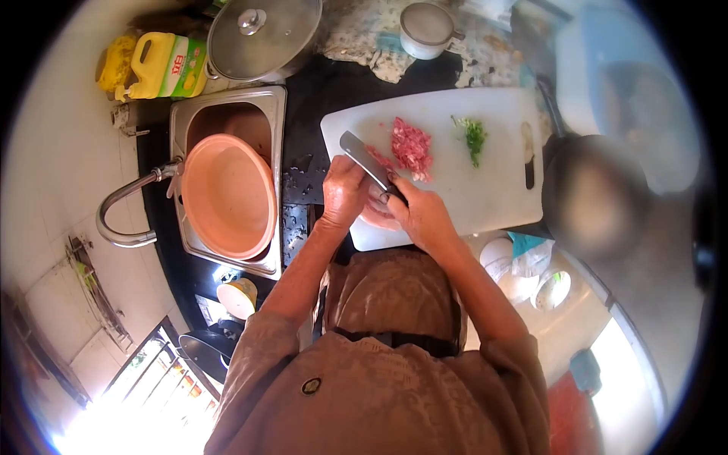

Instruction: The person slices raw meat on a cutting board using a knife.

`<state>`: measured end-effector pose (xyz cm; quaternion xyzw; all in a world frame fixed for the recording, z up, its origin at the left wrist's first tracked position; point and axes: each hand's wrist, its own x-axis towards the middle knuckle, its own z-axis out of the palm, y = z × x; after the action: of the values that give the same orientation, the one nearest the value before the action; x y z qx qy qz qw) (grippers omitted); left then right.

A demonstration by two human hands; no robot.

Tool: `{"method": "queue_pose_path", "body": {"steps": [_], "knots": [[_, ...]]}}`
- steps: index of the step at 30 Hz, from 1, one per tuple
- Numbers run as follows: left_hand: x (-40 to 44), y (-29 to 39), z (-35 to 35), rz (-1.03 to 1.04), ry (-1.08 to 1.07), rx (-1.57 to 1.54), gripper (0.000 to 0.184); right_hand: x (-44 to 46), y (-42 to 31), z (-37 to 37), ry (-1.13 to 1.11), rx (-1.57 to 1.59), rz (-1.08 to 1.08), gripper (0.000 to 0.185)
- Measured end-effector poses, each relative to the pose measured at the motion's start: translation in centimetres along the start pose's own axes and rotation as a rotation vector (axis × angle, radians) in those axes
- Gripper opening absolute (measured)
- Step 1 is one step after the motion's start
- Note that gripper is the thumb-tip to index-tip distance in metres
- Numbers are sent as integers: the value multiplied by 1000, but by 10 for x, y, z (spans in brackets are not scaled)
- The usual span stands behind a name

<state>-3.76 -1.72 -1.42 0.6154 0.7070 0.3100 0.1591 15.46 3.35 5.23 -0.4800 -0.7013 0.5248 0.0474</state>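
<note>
A white cutting board [462, 208] lies on the counter in front of me. My right hand [425, 216] is closed round the dark handle of a kitchen knife [362, 158], its blade slanting up and to the left over the board. Beside the blade is my left hand [345, 189], its fingers curled in and partly hidden; what they hold I cannot make out. A pinkish, rounded thing [379, 214] shows between my hands, its kind unclear. Just beyond the knife sits a pile of chopped red meat [412, 148]. Chopped green herbs [474, 139] lie further right on the board.
Left of the board, an orange basin [231, 197] sits in a steel sink [277, 102] below a curved faucet [114, 231]. A lidded pot [262, 45], a yellow jug [163, 64] and a small lidded pot [427, 30] stand behind. At right is a dark wok [595, 189].
</note>
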Motion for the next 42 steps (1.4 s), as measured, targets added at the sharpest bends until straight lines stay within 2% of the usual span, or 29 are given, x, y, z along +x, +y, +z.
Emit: {"method": "queue_pose_path", "body": {"steps": [3,5,8,11,17,18,22,25,29,31,35,37,38,42], "knots": [[1,0,0,25,38,26,32,-9,8,-9,2,61,-63,39],[3,2,-1,-3,59,35,31,-29,14,-5,117,51,-165,39],[1,2,1,-31,5,33,31,1,7,2,-22,-41,-22,39],[1,2,2,22,69,-4,29,20,-3,4,-13,-62,-85,39],[1,3,0,37,66,49,28,-22,6,-6,10,81,-35,38],[0,2,-1,-33,2,29,28,-10,9,-4,-23,56,-48,38],[2,7,-2,-28,16,6,29,21,-2,3,-7,35,-93,35],[2,6,-2,-35,24,34,29,-14,-8,-16,-15,141,-12,36],[3,5,0,-9,29,29,26,-6,3,-10,-11,176,14,37],[1,5,-1,-3,25,18,26,23,0,0,-44,69,-95,33],[5,5,1,18,51,19,29,4,0,-14,-35,125,-92,34],[0,3,-3,2,58,14,30,-23,0,-20,-87,204,66,37],[0,3,-3,-9,48,27,30,-21,1,-15,-90,205,75,37],[4,7,-2,-21,30,8,29,20,0,0,-22,173,-55,33]]}}
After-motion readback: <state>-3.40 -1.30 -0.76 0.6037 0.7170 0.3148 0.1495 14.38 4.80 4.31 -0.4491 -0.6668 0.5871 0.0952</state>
